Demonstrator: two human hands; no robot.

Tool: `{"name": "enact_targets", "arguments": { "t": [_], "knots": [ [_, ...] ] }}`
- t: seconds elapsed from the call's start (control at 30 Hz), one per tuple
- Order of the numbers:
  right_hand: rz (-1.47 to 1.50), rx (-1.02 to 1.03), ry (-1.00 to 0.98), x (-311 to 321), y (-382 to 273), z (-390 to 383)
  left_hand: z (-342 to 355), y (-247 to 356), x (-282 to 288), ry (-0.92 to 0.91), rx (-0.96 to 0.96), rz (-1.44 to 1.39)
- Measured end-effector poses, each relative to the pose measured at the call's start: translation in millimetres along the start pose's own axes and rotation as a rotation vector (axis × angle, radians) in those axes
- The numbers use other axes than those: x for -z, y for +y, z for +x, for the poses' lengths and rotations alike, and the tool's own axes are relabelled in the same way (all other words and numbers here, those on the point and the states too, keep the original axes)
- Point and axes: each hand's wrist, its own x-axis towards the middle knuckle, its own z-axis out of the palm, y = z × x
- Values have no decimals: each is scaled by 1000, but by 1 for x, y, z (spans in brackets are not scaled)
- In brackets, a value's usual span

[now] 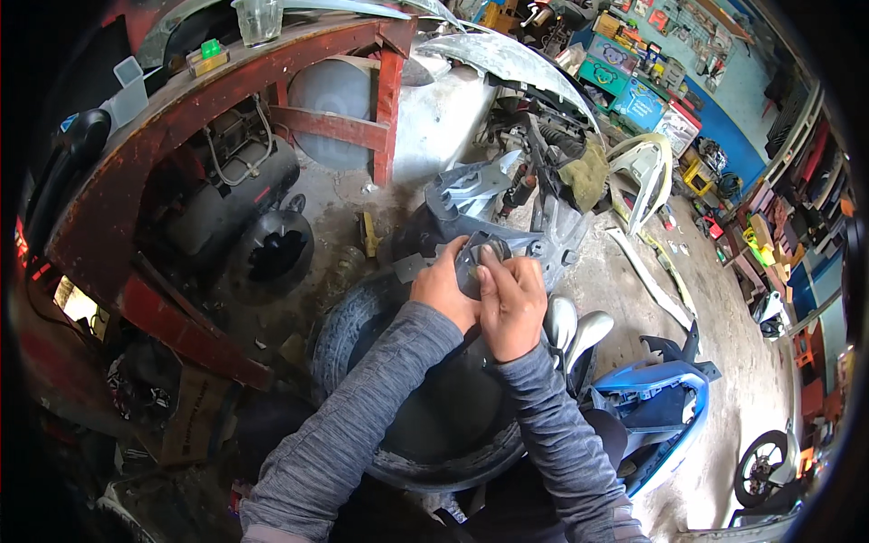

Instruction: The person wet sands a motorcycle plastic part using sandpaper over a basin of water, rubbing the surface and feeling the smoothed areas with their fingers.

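Both hands are closed on a small dark grey part (pixel 469 266) held above a large black tub (pixel 337 362) that contains dark liquid. My left hand (pixel 439 288) grips its left side. My right hand (pixel 513 303) has curled fingers and its thumb on the part; whether anything else lies under those fingers cannot be made out. A grey plastic fairing (pixel 469 195) is just behind my hands. Two pale oval mirror-like pieces (pixel 590 337) sit at the tub's right.
A red bench frame (pixel 335 128) stands at left over an air compressor (pixel 226 195). A blue fairing (pixel 665 403) lies at lower right, with long white trim (pixel 654 285) on the floor. Tools and bins (pixel 638 100) crowd the back wall. A wheel (pixel 760 466) stands at far lower right.
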Motion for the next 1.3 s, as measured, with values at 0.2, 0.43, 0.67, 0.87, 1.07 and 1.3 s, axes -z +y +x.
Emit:
{"name": "enact_targets", "arguments": {
  "t": [0.2,0.43,0.67,0.87,1.07,1.3],
  "knots": [
    [-54,23,-25,1,3,2,-1,8,1,-10,46,27],
    [15,11,-6,5,3,0,-4,8,1,-59,1,29],
    [18,-3,-5,7,5,-8,-5,5,-3,-44,-35,32],
    [21,-38,10,7,3,-7,-4,2,0,-57,-5,37],
    [33,-39,10,9,2,-16,-2,9,0,-63,35,31],
    [37,-88,1,10,2,-9,-6,9,0,-73,22,63]
  ]
}}
